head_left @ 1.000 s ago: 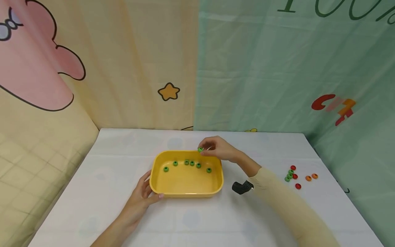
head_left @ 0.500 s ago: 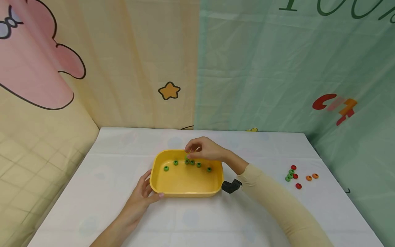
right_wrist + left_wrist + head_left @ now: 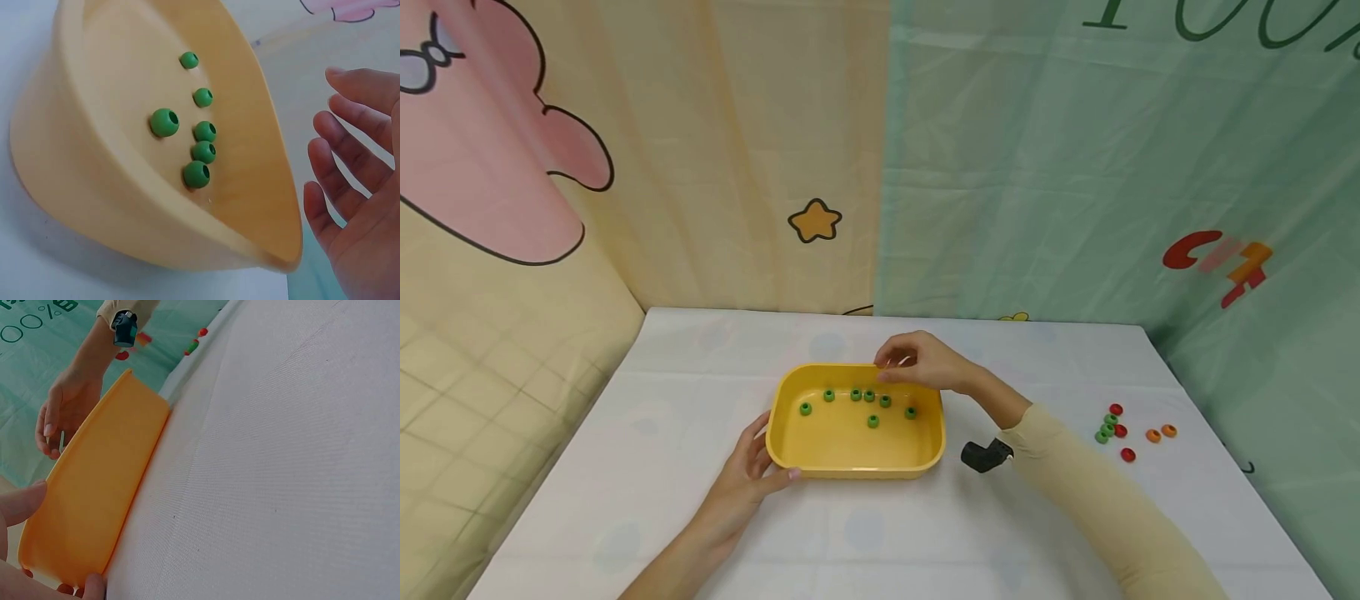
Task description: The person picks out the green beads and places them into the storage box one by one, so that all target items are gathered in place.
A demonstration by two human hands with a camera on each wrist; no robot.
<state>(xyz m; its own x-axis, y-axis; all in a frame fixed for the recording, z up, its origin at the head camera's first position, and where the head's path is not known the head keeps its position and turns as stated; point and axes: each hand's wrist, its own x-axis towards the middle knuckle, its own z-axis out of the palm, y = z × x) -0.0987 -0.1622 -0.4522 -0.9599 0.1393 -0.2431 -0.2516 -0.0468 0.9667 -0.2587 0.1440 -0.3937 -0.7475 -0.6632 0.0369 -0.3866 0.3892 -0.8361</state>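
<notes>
The left hand (image 3: 748, 467) grips the left end of the yellow tray (image 3: 850, 454), its thumb against the near rim and its other fingers round the end wall, with fingertips near the base in the left wrist view. The right hand (image 3: 928, 364) hangs above the tray's far rim, toward the right corner; its fingers are released, loosely bent and spread, holding nothing, and in the right wrist view they stand just beside the rim, apart from it. The tray sits on the worktop (image 3: 865, 542), between the two sets of fingers. Inside lie seven green beads (image 3: 873, 422): six in a loose arc along the far wall, just below and to the left and right of the right fingers, and one closer to the person than those fingers. Well to the right of the right fingers, past the cream sleeve (image 3: 1090, 492), a small group rests on the worktop: three green ones, three red beads (image 3: 1128, 455) and two orange beads (image 3: 1153, 435), the orange pair farthest from the fingers. A black device (image 3: 987, 456) shows at the right wrist, nearer the person than the fingers.
</notes>
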